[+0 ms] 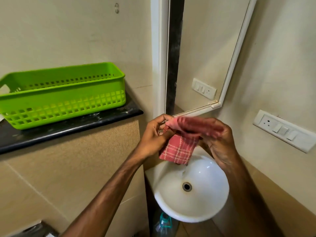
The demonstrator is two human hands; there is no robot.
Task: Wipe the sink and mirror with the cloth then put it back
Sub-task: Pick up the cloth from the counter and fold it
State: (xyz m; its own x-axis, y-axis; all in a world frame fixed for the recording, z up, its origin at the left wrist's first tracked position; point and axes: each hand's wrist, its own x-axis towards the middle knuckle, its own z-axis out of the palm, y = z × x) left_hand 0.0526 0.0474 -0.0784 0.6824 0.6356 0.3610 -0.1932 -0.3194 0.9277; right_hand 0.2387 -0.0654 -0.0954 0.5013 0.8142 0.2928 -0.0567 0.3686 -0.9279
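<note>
Above the white sink (205, 204), a red checked cloth (177, 149) held up between two bare hands, its lower half hanging free just over the basin's back rim. At the upper left corner of the fabric, the left grip (154, 134), clenched on the cloth with thumb and fingers pinching the edge. At the top right of the fabric, the right grip (217, 134), fingers smeared by motion blur against the red weave; whether grasping or merely laid along it, impossible to tell. Behind the hands, a white-framed mirror (205, 48) on the cream wall, with a switch plate reflected in its lower part. Off to the left, a lime-green slotted basket (68, 93) on a dark stone worktop (68, 129), well apart from the cloth. On the right wall, a white switch panel (283, 130) with a socket. In the basin's middle, a metal drain (186, 186). Under the sink, the top of a clear plastic bottle (163, 224), only partly in view.
</note>
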